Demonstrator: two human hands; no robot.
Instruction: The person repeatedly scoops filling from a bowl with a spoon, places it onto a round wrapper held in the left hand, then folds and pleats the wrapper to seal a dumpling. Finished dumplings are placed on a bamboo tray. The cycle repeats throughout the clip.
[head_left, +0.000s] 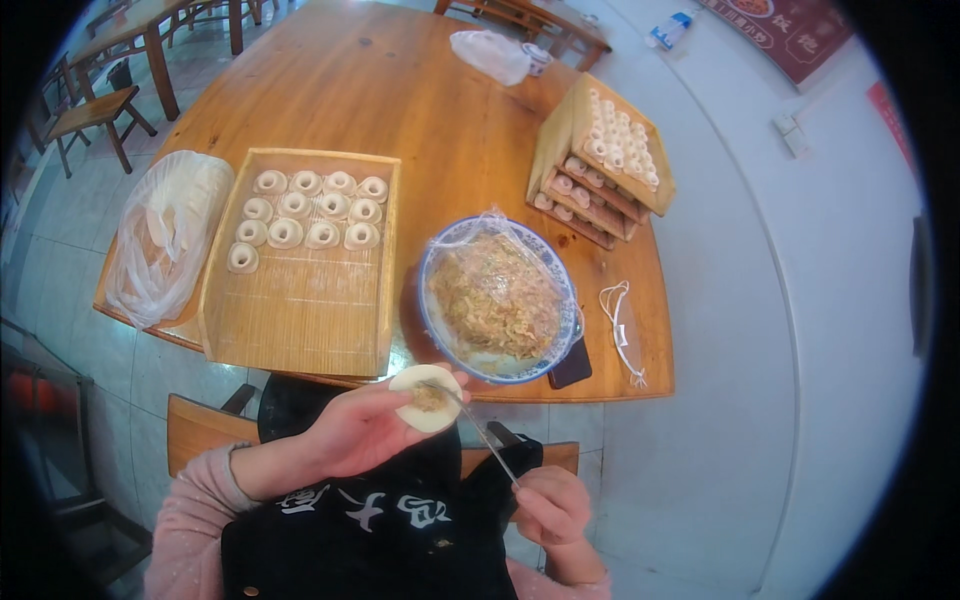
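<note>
On my left hand (360, 427) lies a round dough wrapper (405, 416) with a small mound of filling (429, 400) at its middle, my thumb on its edge. My right hand (551, 504) grips the handle of a thin metal utensil (491, 446), whose far end touches the filling; its tip shape is not clear. Just beyond stands a blue-and-white bowl (429, 319) heaped with chopped filling (495, 292), plastic film partly over it. To the left, a wooden tray with a slatted bamboo base (300, 322) holds rows of ring-shaped folded dumplings (285, 233).
A plastic bag of pale wrappers or dough (169, 217) lies left of the tray. Stacked wooden trays of dumplings (615, 180) stand at the right. A dark phone (571, 365) and a clear mask with straps (626, 334) lie near the table's right front edge.
</note>
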